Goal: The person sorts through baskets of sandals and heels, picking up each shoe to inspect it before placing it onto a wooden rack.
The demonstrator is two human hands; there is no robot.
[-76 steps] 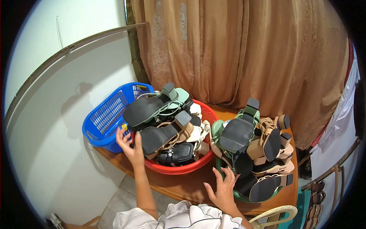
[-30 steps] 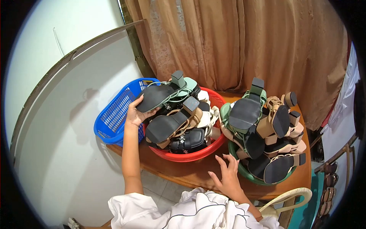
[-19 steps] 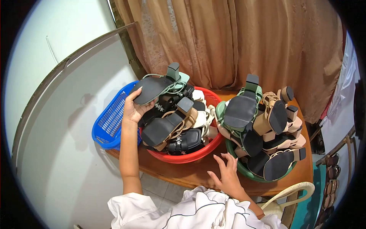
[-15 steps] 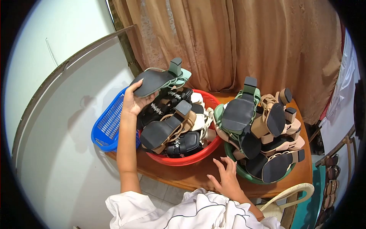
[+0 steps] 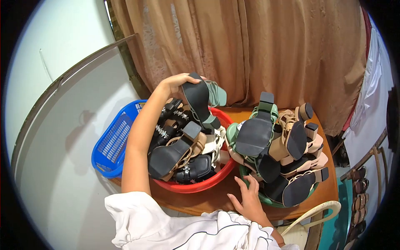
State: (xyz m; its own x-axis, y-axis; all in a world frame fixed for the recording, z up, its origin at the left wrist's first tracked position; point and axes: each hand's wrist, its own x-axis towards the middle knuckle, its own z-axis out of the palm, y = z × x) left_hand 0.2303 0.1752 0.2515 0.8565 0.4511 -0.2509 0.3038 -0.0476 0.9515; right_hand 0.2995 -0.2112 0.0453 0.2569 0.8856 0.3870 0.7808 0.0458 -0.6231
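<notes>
My left hand (image 5: 183, 81) grips the toe end of a pale green heeled sandal (image 5: 196, 98), its black sole facing me and its heel pointing down over the red basket (image 5: 196, 186). In that basket lie black sandals with shiny ornaments (image 5: 162, 134), a tan sandal with its sole up (image 5: 166, 157) and white strappy ones (image 5: 214, 143). My right hand (image 5: 248, 198) has its fingers apart and holds nothing, beside the green basket (image 5: 271, 201). Green sandals (image 5: 253, 135) and beige sandals (image 5: 296, 139) are piled there, several with soles up.
A blue basket (image 5: 111, 171) stands at the left of the wooden table (image 5: 200, 202). Brown curtains (image 5: 291, 54) hang behind. A cream chair back (image 5: 321, 206) is at the lower right, near shelved shoes (image 5: 359, 200). A white panel (image 5: 62, 137) stands at left.
The pale green sandal has moved right and turned, its heel now pointing down instead of up. My left hand has shifted up and right with it. My right hand remains beside the green basket.
</notes>
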